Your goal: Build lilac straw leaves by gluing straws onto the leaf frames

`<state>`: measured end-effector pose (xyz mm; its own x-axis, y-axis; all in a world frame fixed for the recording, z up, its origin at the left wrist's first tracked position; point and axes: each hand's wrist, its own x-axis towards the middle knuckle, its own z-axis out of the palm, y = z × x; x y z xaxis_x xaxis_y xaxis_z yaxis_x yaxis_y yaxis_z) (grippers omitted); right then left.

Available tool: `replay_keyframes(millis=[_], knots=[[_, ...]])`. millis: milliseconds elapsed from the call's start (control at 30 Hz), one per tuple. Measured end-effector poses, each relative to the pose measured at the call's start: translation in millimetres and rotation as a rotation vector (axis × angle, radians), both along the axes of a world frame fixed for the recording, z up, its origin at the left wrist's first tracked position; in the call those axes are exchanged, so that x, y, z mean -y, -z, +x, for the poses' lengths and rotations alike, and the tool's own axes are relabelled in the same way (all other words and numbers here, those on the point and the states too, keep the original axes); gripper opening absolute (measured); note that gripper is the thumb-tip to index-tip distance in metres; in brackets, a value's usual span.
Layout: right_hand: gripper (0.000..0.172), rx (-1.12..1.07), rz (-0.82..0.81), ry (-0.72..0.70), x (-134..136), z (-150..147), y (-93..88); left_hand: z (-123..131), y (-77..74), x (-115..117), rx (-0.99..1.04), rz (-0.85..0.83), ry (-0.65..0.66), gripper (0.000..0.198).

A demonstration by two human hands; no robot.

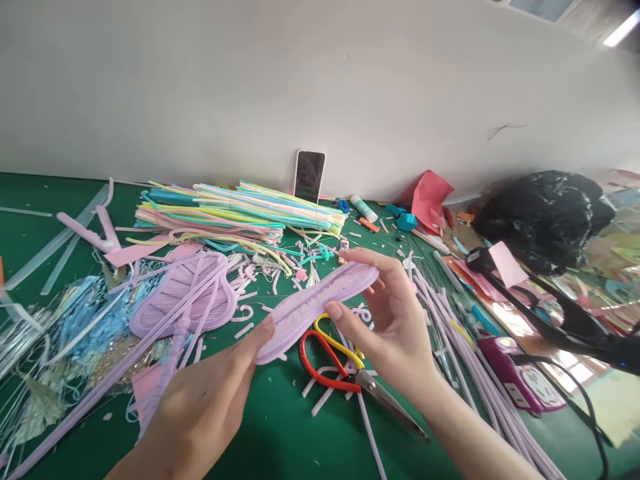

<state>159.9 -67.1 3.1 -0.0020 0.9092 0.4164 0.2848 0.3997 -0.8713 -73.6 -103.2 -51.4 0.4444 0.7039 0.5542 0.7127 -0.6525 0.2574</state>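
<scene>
Bare hands (393, 320) with short nails (333, 309), bare right forearm (473, 430), small dark mark (204, 393) on the left hand (200, 403).

Pale grey wall (210, 87), green tabletop (285, 433) below, bright light strip (623, 29) — upper right

Both hands (395, 327) hold a lilac piece (314, 308) near scissors (369, 381).

In the grip, the lilac strip (315, 308) looks soft, matt and fuzzy, like plush cloth; just below it, scissors (367, 381) join smooth, glossy handles (330, 383) to duller metal blades (395, 407); beyond and right of the grip, a black bag (545, 213) of shiny, crumpled plastic and matt, creased red paper (430, 200); beneath, a smooth green tabletop (280, 427)
</scene>
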Motion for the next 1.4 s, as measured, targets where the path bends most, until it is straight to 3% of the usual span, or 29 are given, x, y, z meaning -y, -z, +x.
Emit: replay_keyframes(millis=[300, 433, 567, 733, 900, 1067, 1267, 1400], knots=[[0.033, 0.028, -0.026, 0.046, -6, -3, -1.1, 1, -11.3, -7, 0.067, -0.236, 0.059, 0.039], [0.021, 0.114, -0.14, 0.012, -11, 2, -7.6, -1, -22.0, -14, 0.228, -0.586, 0.069, 0.03], [0.023, 0.108, -0.314, -0.069, -15, 7, -14.1, -5, -31.4, -19, 0.361, -0.989, 0.114, 0.033], [0.022, 0.053, -0.451, -0.116, -19, 7, -12.1, -7, -36.8, -23, 0.494, -1.244, 0.125, 0.048], [0.024, 0.113, -0.522, -0.117, -23, 6, -5.3, -13, -31.8, -27, 0.441, -1.281, 0.195, 0.068], [0.021, 0.126, -0.518, -0.23, -26, 5, 0.7, -19, -24.5, -30, 0.385, -1.299, 0.264, 0.064], [0.032, 0.16, -0.46, -0.193, -28, 4, 10.3, -17, -28.1, -32, 0.311, -1.322, 0.263, 0.067], [0.035, 0.004, -0.518, -0.219, -31, 3, 12.4, -18, -29.4, -34, 0.337, -1.386, 0.259, 0.067]])
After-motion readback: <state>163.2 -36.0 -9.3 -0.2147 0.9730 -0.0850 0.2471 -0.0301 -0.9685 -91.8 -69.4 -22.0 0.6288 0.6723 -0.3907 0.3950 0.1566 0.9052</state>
